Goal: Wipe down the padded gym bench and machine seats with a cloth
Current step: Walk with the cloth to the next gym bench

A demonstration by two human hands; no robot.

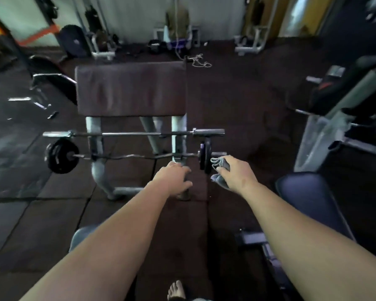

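Note:
A dark brown padded arm rest (130,88) of a curl bench stands ahead on grey legs. My right hand (233,172) grips a folded grey cloth (220,165), held in the air near the right end of the lower bar. My left hand (174,177) reaches forward with relaxed fingers and holds nothing, in front of the bench's frame. A dark blue padded bench (308,196) lies at the lower right, beside my right forearm.
Two bars rest on the bench's rack: a straight bar (130,133) and a curl bar with black plates (61,156). Another machine with a black seat (343,92) stands at the right. A black bench (52,77) is at the left. My bare foot (176,290) is on the rubber floor.

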